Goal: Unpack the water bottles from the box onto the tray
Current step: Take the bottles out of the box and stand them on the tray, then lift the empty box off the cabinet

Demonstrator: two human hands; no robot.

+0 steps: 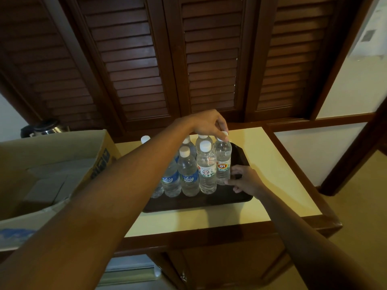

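Several clear water bottles with white caps stand upright on a dark brown tray point(188, 205) on the cream counter top. My left hand point(209, 124) reaches over them and pinches the cap of the rightmost bottle point(223, 162), which has an orange and green label. My right hand point(244, 181) is at that bottle's base, with its fingertips touching the bottle's bottom and the tray. Two front bottles point(189, 174) carry blue labels. The open cardboard box point(62, 164) sits to the left of the tray. Its inside looks dim, and I see no bottles in it.
Dark louvred wooden doors point(188, 70) rise behind the counter point(272, 174). A metal kettle point(46, 127) stands behind the box at the back left. The counter's wooden edge runs along the front and right, with a cabinet door point(219, 268) below.
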